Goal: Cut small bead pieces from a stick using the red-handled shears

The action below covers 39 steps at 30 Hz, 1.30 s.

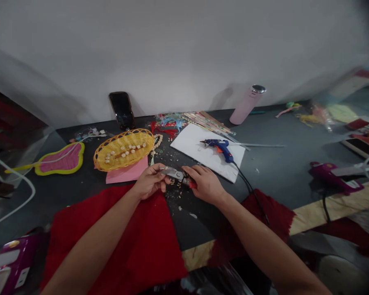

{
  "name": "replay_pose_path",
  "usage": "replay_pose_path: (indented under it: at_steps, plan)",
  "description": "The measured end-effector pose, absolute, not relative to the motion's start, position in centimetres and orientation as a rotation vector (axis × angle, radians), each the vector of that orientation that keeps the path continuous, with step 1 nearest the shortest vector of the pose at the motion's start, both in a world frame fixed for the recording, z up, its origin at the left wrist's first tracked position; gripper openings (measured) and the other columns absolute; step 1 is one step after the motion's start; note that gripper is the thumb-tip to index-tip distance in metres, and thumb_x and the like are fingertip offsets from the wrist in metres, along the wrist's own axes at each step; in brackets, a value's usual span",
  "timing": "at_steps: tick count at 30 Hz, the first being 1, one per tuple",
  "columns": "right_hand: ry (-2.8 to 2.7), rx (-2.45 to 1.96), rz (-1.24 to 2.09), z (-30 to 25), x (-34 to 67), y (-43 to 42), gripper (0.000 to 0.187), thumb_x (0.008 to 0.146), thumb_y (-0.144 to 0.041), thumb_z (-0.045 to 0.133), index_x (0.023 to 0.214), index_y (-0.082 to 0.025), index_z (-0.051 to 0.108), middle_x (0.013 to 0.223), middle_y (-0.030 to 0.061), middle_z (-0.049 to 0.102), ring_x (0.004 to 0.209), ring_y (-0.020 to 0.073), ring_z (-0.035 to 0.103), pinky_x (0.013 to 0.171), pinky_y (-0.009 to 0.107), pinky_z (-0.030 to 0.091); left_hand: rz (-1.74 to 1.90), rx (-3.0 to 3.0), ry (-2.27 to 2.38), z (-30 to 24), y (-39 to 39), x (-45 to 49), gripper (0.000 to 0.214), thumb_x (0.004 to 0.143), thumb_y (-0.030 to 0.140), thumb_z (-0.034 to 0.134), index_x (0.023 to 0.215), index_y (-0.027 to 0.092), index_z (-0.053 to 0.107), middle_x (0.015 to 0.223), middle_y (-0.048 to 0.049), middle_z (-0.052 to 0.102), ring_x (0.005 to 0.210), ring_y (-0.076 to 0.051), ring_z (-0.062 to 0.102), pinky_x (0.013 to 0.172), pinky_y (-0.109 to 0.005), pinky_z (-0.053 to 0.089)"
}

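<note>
Red-handled scissors (176, 173) are gripped in my right hand (206, 183), their silver blades pointing left. My left hand (152, 180) is closed, thumb and fingers pinched together at the blade tips. What it pinches is too small to make out. Small pale bits (176, 183) lie scattered on the dark table beneath and around the blades. Left of my hands, a yellow woven basket (138, 137) holds several whitish pieces and rests partly over a pink sheet (127, 173). A beaded string with a tassel (157, 141) lies against the basket's right side.
A blue glue gun (223, 148) lies on a white board (187, 141), its cord trailing toward me. Behind are thin sticks (207, 123), red tassels (167, 132), a phone (122, 110) and a pink bottle (247, 105). Red cloth (135, 237) covers the front edge.
</note>
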State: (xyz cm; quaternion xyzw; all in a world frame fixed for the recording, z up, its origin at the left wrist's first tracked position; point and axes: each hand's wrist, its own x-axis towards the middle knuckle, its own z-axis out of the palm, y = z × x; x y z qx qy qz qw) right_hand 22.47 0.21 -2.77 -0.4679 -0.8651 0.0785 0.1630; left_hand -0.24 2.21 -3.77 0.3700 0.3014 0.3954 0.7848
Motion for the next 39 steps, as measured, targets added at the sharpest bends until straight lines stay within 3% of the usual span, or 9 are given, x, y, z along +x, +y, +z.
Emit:
replay_pose_path:
  at_steps: [8,27,39]
  plan:
    - [-2.487,-1.239,0.313,-2.46,23.0,0.49,0.066,0.065,-0.011,0.05,0.129,-0.019,0.039,0.108,0.011,0.055,0.098,0.0247,0.05,0.083,0.039,0.04,0.8,0.815,0.595,-3.69,2.09,-0.38,0.024,0.072,0.024,0.068,0.075,0.014,0.047,0.064,-0.0037,0.068,0.04,-0.011,0.059,0.041,-0.02,0.049]
    - [-2.509,-1.188,0.398,-1.96,23.47,0.66,0.067,0.067,-0.013,0.05,0.131,-0.021,0.036,0.113,0.01,0.053,0.099,0.0235,0.049,0.086,0.04,0.04,0.723,0.789,0.522,-3.59,1.76,-0.46,0.021,0.075,0.028,0.066,0.078,0.014,0.051,0.058,-0.0022,0.067,0.034,-0.01,0.056,0.034,-0.017,0.046]
    - [-2.508,-1.301,0.382,-2.13,22.72,0.01,0.05,0.076,-0.014,0.044,0.126,-0.019,0.042,0.1,0.0088,0.057,0.089,0.0198,0.054,0.079,0.032,0.044,0.77,0.804,0.559,-4.13,1.74,-0.62,0.013,0.079,0.024,0.061,0.082,0.014,0.053,0.055,-0.0012,0.064,0.032,-0.009,0.052,0.032,-0.015,0.041]
